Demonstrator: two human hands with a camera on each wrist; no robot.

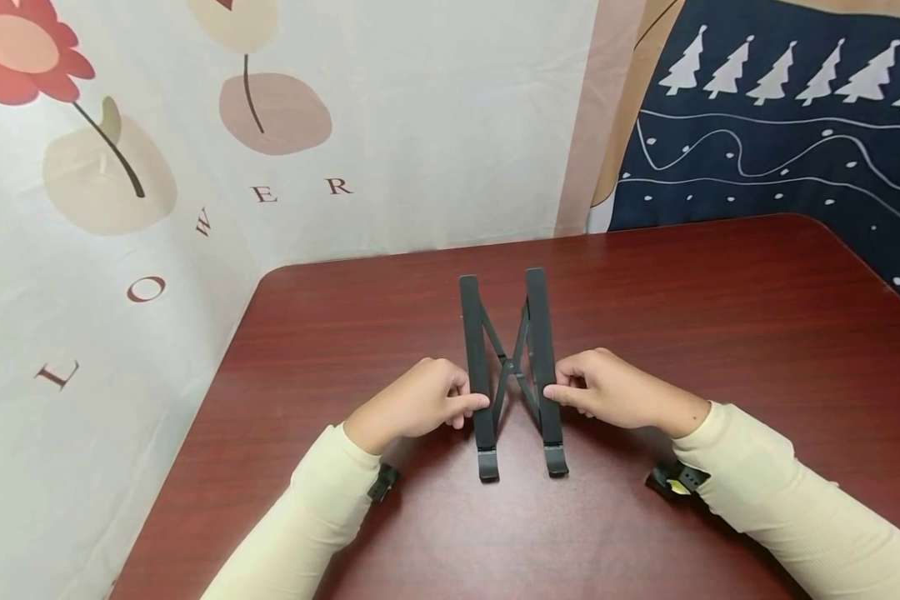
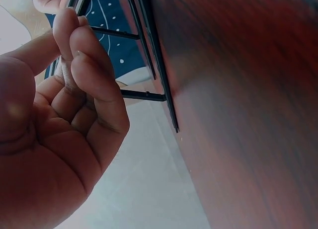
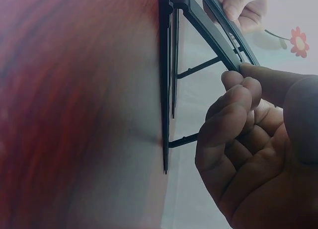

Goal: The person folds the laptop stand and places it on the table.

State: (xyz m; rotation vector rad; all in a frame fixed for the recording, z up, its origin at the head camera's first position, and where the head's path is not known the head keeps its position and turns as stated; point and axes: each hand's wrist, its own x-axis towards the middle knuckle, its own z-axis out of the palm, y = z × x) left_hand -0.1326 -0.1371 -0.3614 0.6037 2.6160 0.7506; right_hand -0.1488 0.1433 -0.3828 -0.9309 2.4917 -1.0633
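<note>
A black folding laptop stand (image 1: 474, 333) stands partly spread on the table, its two long bars joined by crossed struts and its hooked front lips pointing toward me. My left hand (image 1: 427, 398) pinches the left bar between thumb and curled fingers, near the front. On the other side, my right hand (image 1: 607, 387) pinches the right bar at about the same height. In the right wrist view, the upper bar (image 3: 211, 33) slopes up from the lower rail (image 3: 165, 90), and the right hand (image 3: 243, 124) grips that bar. The left wrist view shows the left hand's (image 2: 74, 100) fingers curled, partly covering the stand.
The dark red wooden table (image 1: 345, 325) extends on all sides of the stand. A white curtain printed with flowers and letters (image 1: 435, 125) hangs behind and to the left. Navy cloth with white trees (image 1: 765, 150) is at the back right. Black straps with devices (image 1: 675, 482) are on both wrists.
</note>
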